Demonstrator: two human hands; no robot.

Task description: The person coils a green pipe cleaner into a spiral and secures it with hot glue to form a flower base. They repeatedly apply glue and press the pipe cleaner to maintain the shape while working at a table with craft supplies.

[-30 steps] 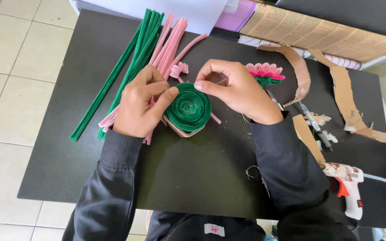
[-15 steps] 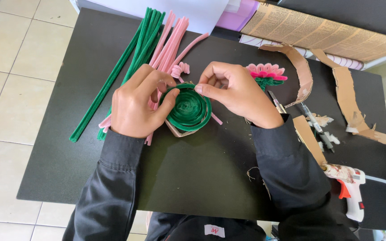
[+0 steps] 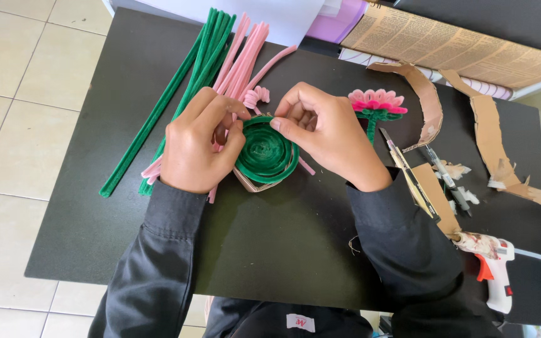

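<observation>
The left hand [image 3: 195, 147] curls around the left edge of a green coil [image 3: 264, 150], its grip closed on the rim with thumb and forefinger pinched near the top. The right hand [image 3: 324, 131] meets it from the other side, its grip also closed, fingertips pressing the coil's upper right edge. The green coil is a flat spiral of fuzzy wire sitting on a small cardboard base [image 3: 255, 184], which rests on the black surface [image 3: 270, 244] near its middle.

Just behind the left hand lie pink fuzzy wires [image 3: 242, 53], some passing under the hand, and beside them a bundle of long green fuzzy wires [image 3: 186, 81] stretching toward the far left corner. A small pink curl [image 3: 257, 97] lies just above the coil. To the right of the right hand stands a finished pink flower [image 3: 377, 103] with a green stem. Further right are a craft knife [image 3: 408, 175], curved cardboard strips [image 3: 427, 103], and a white glue gun [image 3: 493, 266] near the right edge. Dark sleeves [image 3: 158, 263] cover both forearms.
</observation>
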